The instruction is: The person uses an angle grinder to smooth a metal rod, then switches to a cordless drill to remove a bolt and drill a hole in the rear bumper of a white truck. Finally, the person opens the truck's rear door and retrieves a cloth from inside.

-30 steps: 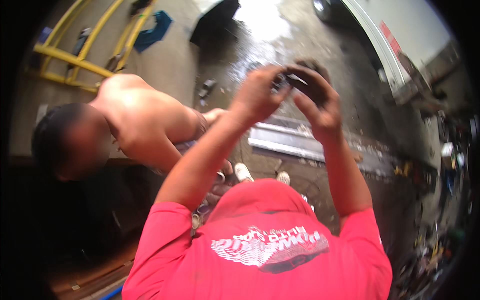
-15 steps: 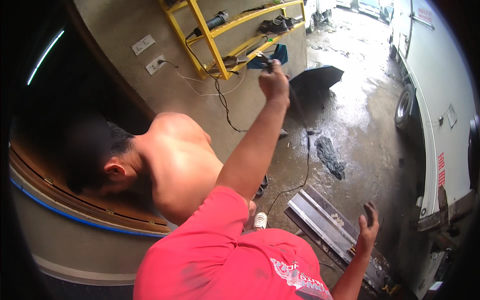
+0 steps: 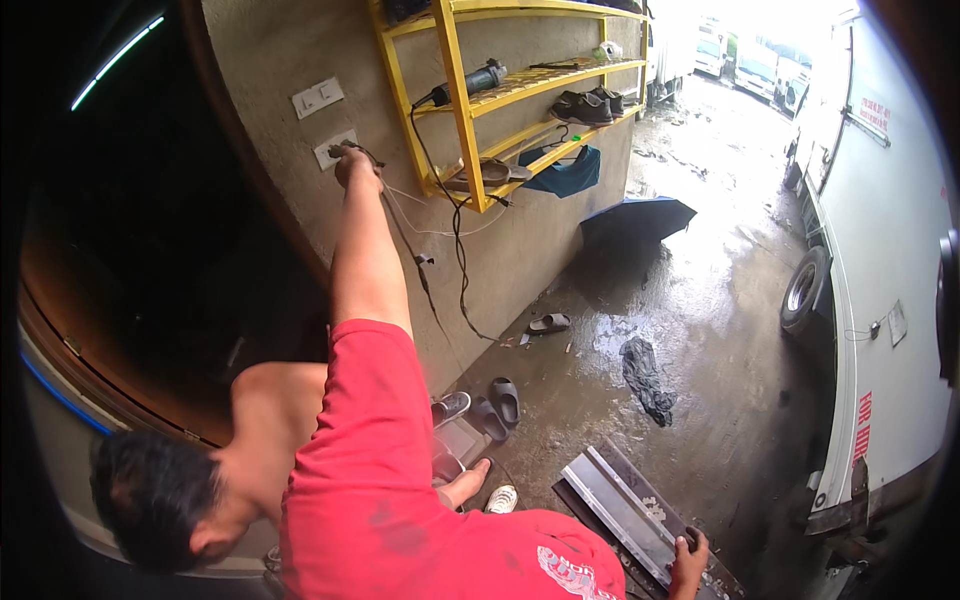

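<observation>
My left hand [image 3: 357, 170] is stretched out to the wall, its fingers closed on a dark power plug [image 3: 342, 150] at the lower white wall outlet [image 3: 325, 155]. From this hand a black cord [image 3: 405, 240] drops along the wall, with a small dark piece [image 3: 425, 260] partway down. Whether the plug is fully seated is hidden by my fingers. Low on the right, my right hand [image 3: 690, 562] has its fingers apart and bent, holding nothing visible. In the picture it overlaps a long silver metal panel [image 3: 620, 510]; contact is unclear.
A yellow rack [image 3: 462, 100] bears an angle grinder [image 3: 470, 83] and shoes [image 3: 580, 108]. A shirtless person [image 3: 265, 420] bends at my left. Sandals [image 3: 505, 400], a dark plastic sheet [image 3: 647, 380] and an umbrella [image 3: 640, 218] lie on the wet floor. A white truck [image 3: 890, 270] stands right.
My left hand has moved leftward to the outlet with the plug and cord. My right hand is lower, its fingers more bent. The other person has shifted lower in the picture.
</observation>
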`<state>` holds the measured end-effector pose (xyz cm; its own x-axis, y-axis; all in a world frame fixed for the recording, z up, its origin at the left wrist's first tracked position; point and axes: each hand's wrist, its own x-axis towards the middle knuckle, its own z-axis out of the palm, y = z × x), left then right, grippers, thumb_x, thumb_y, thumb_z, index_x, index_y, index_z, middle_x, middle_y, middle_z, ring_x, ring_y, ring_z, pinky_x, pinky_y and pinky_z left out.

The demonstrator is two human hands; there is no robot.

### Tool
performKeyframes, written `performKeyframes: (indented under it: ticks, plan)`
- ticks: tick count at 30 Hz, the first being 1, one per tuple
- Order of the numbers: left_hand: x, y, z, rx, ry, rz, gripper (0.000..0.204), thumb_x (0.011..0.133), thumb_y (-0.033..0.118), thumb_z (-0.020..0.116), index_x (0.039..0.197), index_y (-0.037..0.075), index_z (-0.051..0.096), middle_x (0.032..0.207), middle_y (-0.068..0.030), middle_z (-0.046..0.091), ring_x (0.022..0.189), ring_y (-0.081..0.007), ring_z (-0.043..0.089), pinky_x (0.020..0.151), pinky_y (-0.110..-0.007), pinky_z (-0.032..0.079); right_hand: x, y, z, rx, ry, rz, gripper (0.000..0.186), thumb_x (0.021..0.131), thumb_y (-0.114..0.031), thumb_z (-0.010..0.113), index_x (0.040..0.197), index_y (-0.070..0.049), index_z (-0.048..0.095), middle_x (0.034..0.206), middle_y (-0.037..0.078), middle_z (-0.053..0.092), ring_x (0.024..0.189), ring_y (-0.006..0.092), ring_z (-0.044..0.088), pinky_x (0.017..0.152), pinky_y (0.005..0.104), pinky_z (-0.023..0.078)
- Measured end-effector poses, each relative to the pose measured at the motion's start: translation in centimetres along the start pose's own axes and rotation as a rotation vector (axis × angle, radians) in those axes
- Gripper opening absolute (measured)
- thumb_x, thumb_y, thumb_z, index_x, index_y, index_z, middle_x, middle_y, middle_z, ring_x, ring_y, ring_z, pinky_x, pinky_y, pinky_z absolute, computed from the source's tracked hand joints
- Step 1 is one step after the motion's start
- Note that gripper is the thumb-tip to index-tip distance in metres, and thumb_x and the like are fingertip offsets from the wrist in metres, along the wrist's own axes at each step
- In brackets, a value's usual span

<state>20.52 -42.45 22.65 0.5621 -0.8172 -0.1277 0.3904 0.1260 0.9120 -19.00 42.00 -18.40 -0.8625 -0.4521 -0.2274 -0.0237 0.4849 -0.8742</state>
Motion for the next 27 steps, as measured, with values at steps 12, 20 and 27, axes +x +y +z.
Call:
performKeyframes:
  ticks: [12,20,27]
  plan:
    - [11.3,-1.5,-1.6,-0.033,-0.126,-0.146,0.046,0.111,0.043,0.049,0.101,0.002,0.065,0.079,-0.0063,0.053,0.057,-0.0158,0.044,0.053,-0.031,0.042,-2.0,-11.5,3.2,-0.329,-0.109,0.027,0.045,0.097,-0.019,0.07,0.139,-0.005,0.064,0.138,0.016,0.065,0.126,0.0304,0.06,0.104,0.0424,0.048]
    - [14.7,-2.9,-1.2,-0.097,-0.172,-0.169,0.045,0.108,0.047,0.051,0.104,0.003,0.058,0.078,-0.0072,0.054,0.055,-0.0192,0.049,0.052,-0.035,0.045,-0.8,-11.2,6.3,-0.215,0.007,-0.134,0.037,0.089,-0.006,0.068,0.126,-0.001,0.068,0.109,0.011,0.07,0.092,0.017,0.067,0.082,0.0314,0.055]
    - [16.4,-3.6,-2.7,0.192,-0.082,-0.03,0.059,0.107,0.054,0.051,0.119,-0.003,0.063,0.082,-0.0136,0.066,0.06,-0.0253,0.062,0.05,-0.039,0.046,-2.4,-12.5,8.2,-0.124,-0.024,0.02,0.039,0.089,-0.003,0.071,0.128,-0.001,0.067,0.125,0.014,0.068,0.114,0.0265,0.067,0.099,0.0368,0.052]
